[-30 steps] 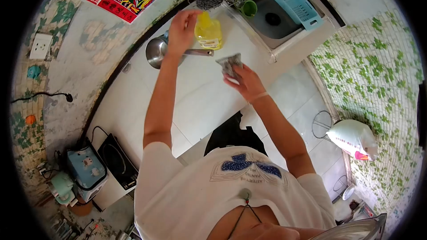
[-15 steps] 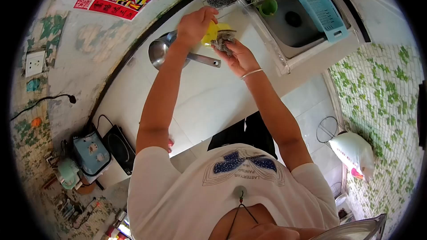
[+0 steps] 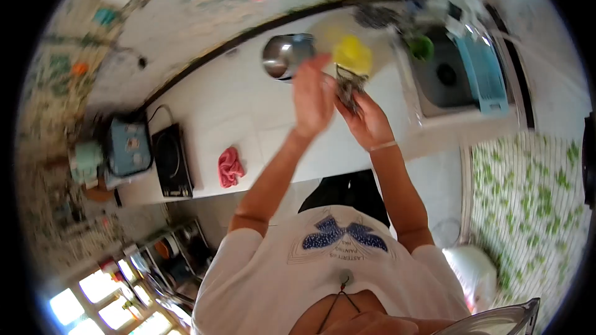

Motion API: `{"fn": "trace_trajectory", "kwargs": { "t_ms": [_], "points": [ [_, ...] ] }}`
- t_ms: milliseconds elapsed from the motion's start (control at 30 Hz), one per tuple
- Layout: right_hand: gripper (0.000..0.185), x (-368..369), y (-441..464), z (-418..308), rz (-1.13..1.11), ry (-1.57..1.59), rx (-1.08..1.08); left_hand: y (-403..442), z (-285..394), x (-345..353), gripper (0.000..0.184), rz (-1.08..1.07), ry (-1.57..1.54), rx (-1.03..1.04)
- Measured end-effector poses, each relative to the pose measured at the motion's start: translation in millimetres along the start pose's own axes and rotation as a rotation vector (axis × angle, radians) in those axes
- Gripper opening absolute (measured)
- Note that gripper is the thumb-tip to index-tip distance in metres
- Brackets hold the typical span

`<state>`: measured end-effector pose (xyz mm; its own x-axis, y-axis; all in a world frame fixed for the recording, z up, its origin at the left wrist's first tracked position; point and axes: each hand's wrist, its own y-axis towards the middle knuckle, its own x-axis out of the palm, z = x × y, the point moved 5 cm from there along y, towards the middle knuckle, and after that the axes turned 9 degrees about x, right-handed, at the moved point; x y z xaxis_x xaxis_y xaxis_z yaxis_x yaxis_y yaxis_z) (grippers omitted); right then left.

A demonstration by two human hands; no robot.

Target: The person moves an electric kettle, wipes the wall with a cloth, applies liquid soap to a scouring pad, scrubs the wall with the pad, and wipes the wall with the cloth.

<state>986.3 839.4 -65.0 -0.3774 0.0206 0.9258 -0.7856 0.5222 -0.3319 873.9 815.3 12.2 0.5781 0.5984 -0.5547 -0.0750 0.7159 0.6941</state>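
Note:
My right hand is closed around a crumpled grey-brown cloth, possibly striped. Just beyond the cloth is a yellow bowl-like item, blurred in outline. Motion smears my left hand, which is raised over the counter close to the cloth; whether its fingers grip anything is unclear. Behind that hand, a shiny metal pan lies tipped toward me, its handle hidden.
A sink with a blue drain basket is on the right, a green cup at its edge. On the counter's left are a pink cloth and a black cooktop. Dark mesh scrubbers lie at the back.
The view has swung left, bringing the pink cloth into full sight. My left hand has come back from beside the yellow item toward me. My right hand still holds the grey-brown cloth.

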Motion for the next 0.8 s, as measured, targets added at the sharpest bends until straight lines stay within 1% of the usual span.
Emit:
{"fn": "trace_trajectory", "kwargs": {
  "t_ms": [33,67,133,167,200,233,267,300,333,367,400,467,533,567,600,667,700,733,767,800],
  "points": [
    [0.029,-7.7,6.5,17.3,-0.013,-0.05,0.046,-5.7,17.8,-12.0,0.038,-0.046,0.065,0.044],
    [0.028,-4.2,11.3,38.4,-0.028,-0.106,0.096,-11.4,27.6,-27.3,0.042,-0.082,0.059,0.071],
    [0.026,44.8,1.5,76.8,0.007,-0.117,0.226,-28.7,20.6,-52.6,0.042,-0.143,0.227,-0.086],
    [0.025,51.1,7.2,93.1,0.036,-0.127,0.252,-38.4,12.0,-69.2,0.042,-0.11,0.263,-0.103],
    [0.025,50.9,14.4,108.3,0.019,-0.154,0.28,-52.5,-2.9,-83.3,0.043,-0.094,0.303,-0.203],
    [0.023,48.2,24.4,124.8,-0.061,-0.188,0.344,-63.3,-17.6,-98.1,0.044,-0.081,0.332,-0.3],
    [0.022,44.8,34.9,141.1,-0.137,-0.218,0.406,-74.1,-28.4,-113.2,0.044,-0.057,0.343,-0.309],
    [0.022,50.4,43.7,155.6,-0.18,-0.143,0.437,-86.1,-40.5,-130.8,0.043,-0.021,0.262,-0.373],
    [0.022,53.1,53.8,168.3,-0.182,-0.156,0.446,-99.1,-54.5,-147.8,0.043,0.011,0.176,-0.433],
    [0.021,51.6,65.1,182.1,-0.107,-0.155,0.468,-110.8,-70.6,-166.0,0.043,0.095,0.103,-0.467],
    [0.021,52.2,76.3,196.1,-0.029,-0.152,0.484,-125.4,-89.3,-180.9,0.043,0.1,0.097,-0.472],
    [0.022,58.3,107.4,223.1,0.001,-0.128,0.428,-167.9,-143.4,-215.5,0.044,0.262,-0.015,-0.641],
    [0.021,71.1,140.0,243.8,0.016,-0.211,0.353,-215.5,-197.0,-241.4,0.043,0.24,0.102,-0.68],
    [0.019,87.3,156.2,252.8,0.049,-0.299,0.278,-245.6,-228.0,-251.4,0.043,0.193,0.173,-0.74],
    [0.019,97.4,174.9,257.3,0.071,-0.298,0.224,-270.5,-256.8,-260.0,0.043,0.148,0.24,-0.793],
    [0.018,115.3,213.4,253.3,0.111,-0.452,0.098,-304.7,-299.4,-278.0,0.046,0.063,0.284,-0.813],
    [0.019,121.3,234.4,245.1,0.198,-0.55,-0.012,-313.7,-313.1,-284.4,0.048,-0.006,0.322,-0.817],
    [0.019,140.6,245.6,238.6,0.225,-0.556,-0.042,-321.2,-327.4,-287.7,0.05,-0.079,0.368,-0.816],
    [0.019,165.7,254.9,224.5,0.207,-0.632,-0.201,-325.3,-342.5,-287.7,0.05,-0.089,0.34,-0.8],
    [0.019,192.8,263.3,211.3,0.184,-0.707,-0.358,-332.0,-360.3,-285.9,0.052,-0.132,0.409,-0.813]
  ]
}}
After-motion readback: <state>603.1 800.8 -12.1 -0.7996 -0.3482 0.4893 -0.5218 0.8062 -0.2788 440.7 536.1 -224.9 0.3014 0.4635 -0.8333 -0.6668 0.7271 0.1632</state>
